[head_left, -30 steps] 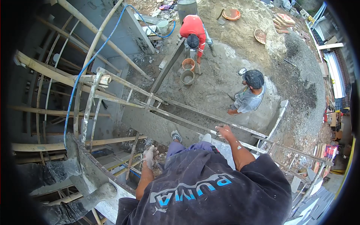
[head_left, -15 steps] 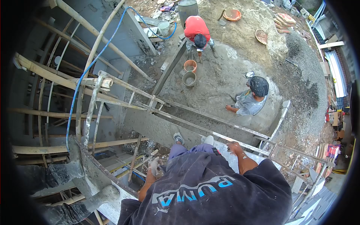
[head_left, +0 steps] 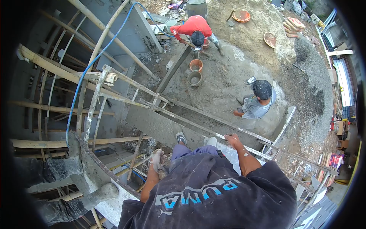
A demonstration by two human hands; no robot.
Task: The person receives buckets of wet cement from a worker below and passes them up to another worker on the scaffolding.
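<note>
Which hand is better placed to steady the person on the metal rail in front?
Right. The right hand holds the metal rail; the cement-covered left hand is lower, apart from it.

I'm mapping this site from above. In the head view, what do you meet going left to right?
Blue hose → cement-caked left hand → grey round bucket of mix → right hand on the metal rail → crouching person in grey shirt → dark gravel pile.

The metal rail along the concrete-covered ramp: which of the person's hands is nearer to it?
Right. The right hand rests on the metal rail; the left hand is lower, off to the side among wooden poles.
</note>
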